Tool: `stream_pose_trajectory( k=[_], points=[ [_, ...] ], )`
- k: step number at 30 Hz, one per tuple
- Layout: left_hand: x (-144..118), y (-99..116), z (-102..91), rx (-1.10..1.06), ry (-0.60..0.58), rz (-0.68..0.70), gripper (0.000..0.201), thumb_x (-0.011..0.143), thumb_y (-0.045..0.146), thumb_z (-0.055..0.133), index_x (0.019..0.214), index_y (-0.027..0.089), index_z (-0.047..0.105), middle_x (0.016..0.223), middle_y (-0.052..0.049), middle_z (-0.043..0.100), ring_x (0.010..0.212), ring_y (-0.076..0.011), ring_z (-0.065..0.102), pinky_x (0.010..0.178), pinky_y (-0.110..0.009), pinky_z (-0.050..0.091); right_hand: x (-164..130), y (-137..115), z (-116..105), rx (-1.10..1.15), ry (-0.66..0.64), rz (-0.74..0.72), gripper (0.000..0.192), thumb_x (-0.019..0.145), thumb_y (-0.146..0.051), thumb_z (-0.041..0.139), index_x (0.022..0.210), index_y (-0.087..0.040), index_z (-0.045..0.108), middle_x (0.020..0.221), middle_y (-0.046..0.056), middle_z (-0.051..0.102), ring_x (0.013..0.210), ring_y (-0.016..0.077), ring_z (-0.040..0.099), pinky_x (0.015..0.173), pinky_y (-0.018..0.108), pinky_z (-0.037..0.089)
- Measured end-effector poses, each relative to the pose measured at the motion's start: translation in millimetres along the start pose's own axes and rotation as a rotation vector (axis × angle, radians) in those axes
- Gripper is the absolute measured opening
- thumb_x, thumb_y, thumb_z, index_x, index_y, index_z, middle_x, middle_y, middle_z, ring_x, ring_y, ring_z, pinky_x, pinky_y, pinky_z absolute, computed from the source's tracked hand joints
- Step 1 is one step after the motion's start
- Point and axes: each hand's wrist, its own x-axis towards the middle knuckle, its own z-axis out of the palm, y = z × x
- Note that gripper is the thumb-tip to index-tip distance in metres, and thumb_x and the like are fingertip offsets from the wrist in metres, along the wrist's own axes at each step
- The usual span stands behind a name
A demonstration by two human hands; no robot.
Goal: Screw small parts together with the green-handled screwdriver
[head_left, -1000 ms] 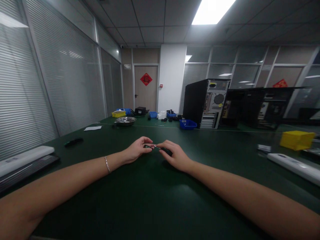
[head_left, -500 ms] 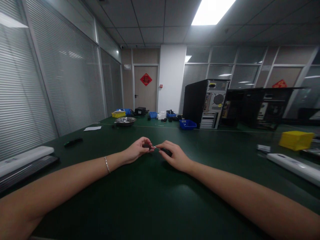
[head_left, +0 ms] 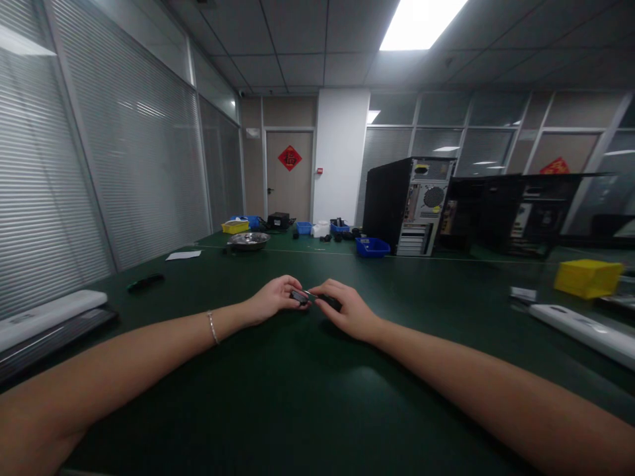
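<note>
Green matting lies under my left hand (head_left: 270,299), which pinches a small dark part (head_left: 298,296), while my right hand (head_left: 347,309), at its 3 o'clock, grips a slim tool (head_left: 325,299) lying level, tip touching the part.

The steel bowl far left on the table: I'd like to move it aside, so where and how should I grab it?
Probably by the rim. The bowl sits upright and is wide and shallow, with a thin flared lip. Come from the near side, which looks free, and pinch that lip; a yellow bin stands just behind it. Both hands, left hand and right hand, are busy with a small dark part.
</note>
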Motion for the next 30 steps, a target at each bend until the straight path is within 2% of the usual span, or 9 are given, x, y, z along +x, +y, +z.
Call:
stream_pose_trajectory(
  k=[5, 12, 18, 26, 30],
  points=[
    [-1.2, 2.4, 3.7, 0.09, -0.03, 0.025, 0.038, 0.069, 0.009, 0.069, 0.097, 0.014, 0.045, 0.095, -0.008, 0.065, 0.089, -0.0199, 0.064, 0.089, -0.043, 0.044, 1.0, -1.9, -0.8, -0.003, -0.008, 0.004, 0.024, 0.086, -0.02, 0.05, 0.108, -0.02, 0.06, 0.095, 0.007, 0.061, 0.085, 0.0172, 0.057, 0.076, 0.03, 0.046],
    [-5.3, 11.6, 9.0, 0.287, 0.03, 0.061, 0.031, 0.066, 0.014, 0.072, 0.092, 0.015, 0.055, 0.098, -0.006, 0.062, 0.096, -0.0185, 0.058, 0.09, -0.038, 0.042, 0.6, -2.8, -1.9, 0.027, -0.029, 0.004, 0.026, 0.087, -0.02, 0.049, 0.112, -0.021, 0.057, 0.097, 0.006, 0.06, 0.087, 0.0177, 0.057, 0.078, 0.031, 0.045],
    [-5.4, 13.4, 11.0, 0.411, -0.031, 0.118, 0.027, 0.078, 0.026, 0.06, 0.103, 0.015, 0.059, 0.101, -0.007, 0.062, 0.097, -0.0204, 0.057, 0.088, -0.036, 0.041, 0.3, 0.2, 0.4, 0.046, -0.002, -0.009, 0.028, 0.087, -0.019, 0.049, 0.114, -0.021, 0.055, 0.099, 0.007, 0.06, 0.088, 0.0176, 0.056, 0.079, 0.031, 0.045],
    [-3.6, 8.7, 7.7, 0.466, 0.017, 0.142, 0.032, 0.087, 0.033, 0.047, 0.112, 0.014, 0.056, 0.092, -0.007, 0.061, 0.083, -0.0167, 0.057, 0.076, -0.03, 0.045, 0.2, 5.9, 4.0, -0.023, 0.044, 0.054, 0.031, 0.087, -0.019, 0.049, 0.117, -0.023, 0.056, 0.096, 0.006, 0.06, 0.086, 0.0172, 0.057, 0.077, 0.03, 0.045],
    [-6.5, 10.0, 9.2, 0.565, 0.018, 0.17, 0.037, 0.084, 0.031, 0.051, 0.118, 0.017, 0.052, 0.095, -0.006, 0.059, 0.079, -0.0158, 0.055, 0.071, -0.027, 0.045, 0.4, 7.4, 5.6, -0.02, 0.06, 0.061, 0.032, 0.086, -0.02, 0.05, 0.118, -0.024, 0.057, 0.097, 0.006, 0.06, 0.085, 0.0174, 0.057, 0.077, 0.03, 0.046]
  ],
)
